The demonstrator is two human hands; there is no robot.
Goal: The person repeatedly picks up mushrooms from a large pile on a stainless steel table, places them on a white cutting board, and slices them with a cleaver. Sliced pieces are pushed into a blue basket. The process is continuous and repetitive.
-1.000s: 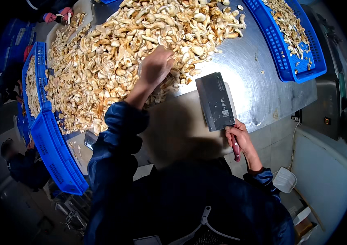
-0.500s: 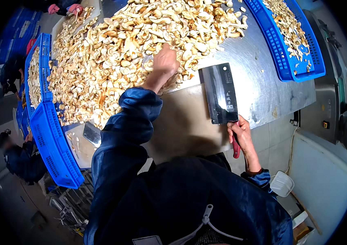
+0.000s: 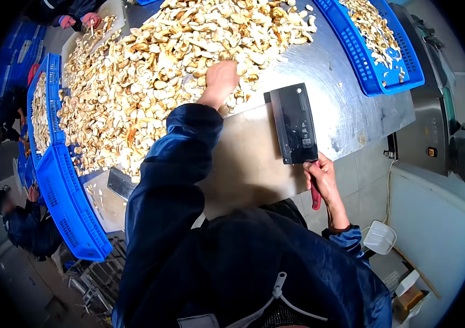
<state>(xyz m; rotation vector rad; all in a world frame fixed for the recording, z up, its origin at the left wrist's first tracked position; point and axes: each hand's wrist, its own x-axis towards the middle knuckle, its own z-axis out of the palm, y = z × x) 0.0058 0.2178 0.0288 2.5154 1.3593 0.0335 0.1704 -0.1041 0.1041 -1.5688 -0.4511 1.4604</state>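
Observation:
My left hand (image 3: 220, 81) reaches into a large heap of pale sliced mushrooms (image 3: 150, 82) on the steel table (image 3: 347, 109), fingers curled among the pieces; what it grips is hidden. My right hand (image 3: 322, 177) holds the red handle of a broad black cleaver (image 3: 293, 124), whose blade lies flat over a pale cutting board (image 3: 243, 158) at the table's near edge.
A blue crate (image 3: 377, 49) with mushroom pieces stands at the far right. More blue crates (image 3: 63, 186) line the left edge. Another person's hands (image 3: 82, 21) work at the far left corner; someone else (image 3: 16, 218) crouches at lower left. A steel machine (image 3: 434, 136) stands right.
My left arm has stretched further into the mushroom heap. The cleaver has stayed in my right hand above the board.

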